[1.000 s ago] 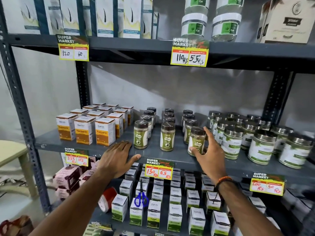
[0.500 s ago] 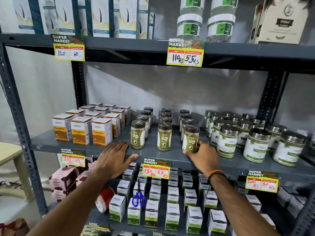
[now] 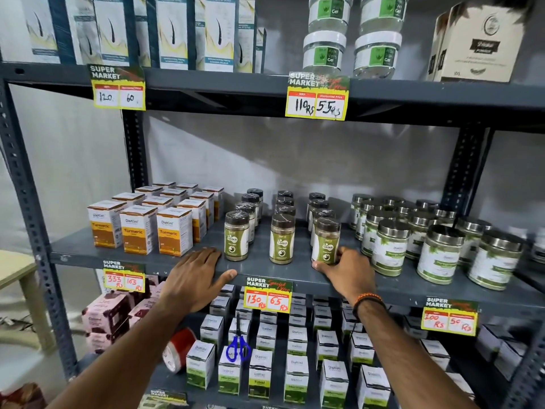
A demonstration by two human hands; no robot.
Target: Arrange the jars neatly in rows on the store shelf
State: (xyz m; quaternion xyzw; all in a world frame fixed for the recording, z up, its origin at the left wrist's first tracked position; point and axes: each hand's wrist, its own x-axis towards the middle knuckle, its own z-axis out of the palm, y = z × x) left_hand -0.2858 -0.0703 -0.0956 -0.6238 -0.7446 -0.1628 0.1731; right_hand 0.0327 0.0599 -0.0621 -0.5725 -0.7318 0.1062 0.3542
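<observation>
- On the middle shelf [image 3: 295, 268] of a grey metal rack, small brown-capped jars stand in three rows running front to back, four or so deep each.
- Right hand [image 3: 348, 271] is wrapped around the base of the front jar [image 3: 326, 242] in the right-hand row, thumb at its lower left and fingers behind its lower right, so it's gripping that one. Jar stands upright near the shelf's front edge.
- Left hand [image 3: 196, 276] is just lying flat and loose on the shelf lip, palm down, holding nothing, just beside the left row's front jar [image 3: 236, 236] but not touching it.
- Middle row's front jar [image 3: 282, 239] stands alone between the two hands.
- Turmeric boxes [image 3: 138, 230] are packed in rows to the left, and bigger steel-lidded jars [image 3: 389, 247] crowd right up against the right hand's side.
- Yellow price tag [image 3: 267, 295] reading 130 / 65 hangs off the shelf edge between the wrists.
- Lower shelf has white-and-green boxes [image 3: 267, 370] with blue-handled scissors [image 3: 238, 348] lying on them, plus a red tape roll [image 3: 178, 349] at the left.
- Top shelf: gel tubs [image 3: 324, 53] stacked two high.
</observation>
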